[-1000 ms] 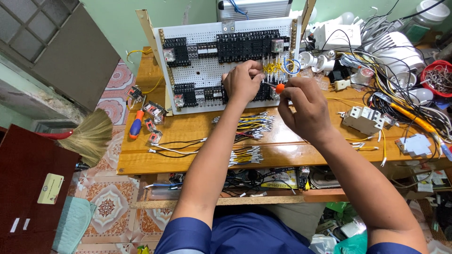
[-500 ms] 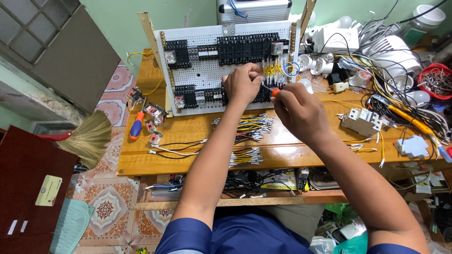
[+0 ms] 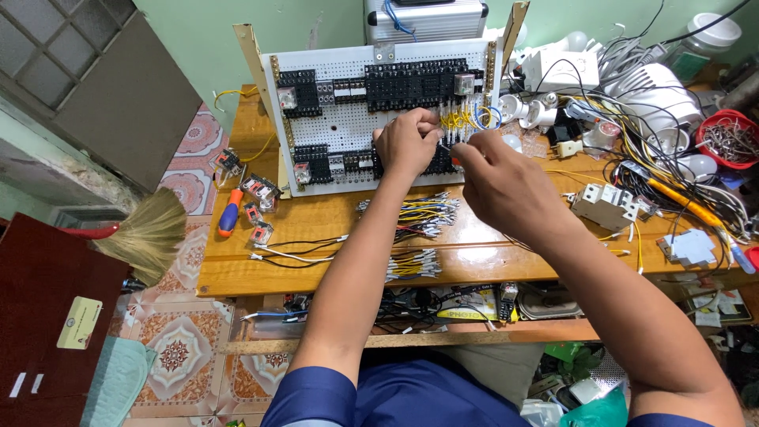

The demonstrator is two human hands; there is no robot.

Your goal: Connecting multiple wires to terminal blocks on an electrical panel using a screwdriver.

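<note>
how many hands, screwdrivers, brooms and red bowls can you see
hands: 2 (left hand, right hand)
screwdriver: 1
broom: 1
red bowl: 1
total: 5

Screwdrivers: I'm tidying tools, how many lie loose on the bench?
1: a red-and-blue-handled screwdriver on the wooden bench's left end, beside small relays. Others may hide in the right-side clutter.

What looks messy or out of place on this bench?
The right end of the bench is cluttered: a tangle of cables drapes over white fittings. Short wires lie scattered loosely below the panel. Nothing looks spilled or broken.
</note>
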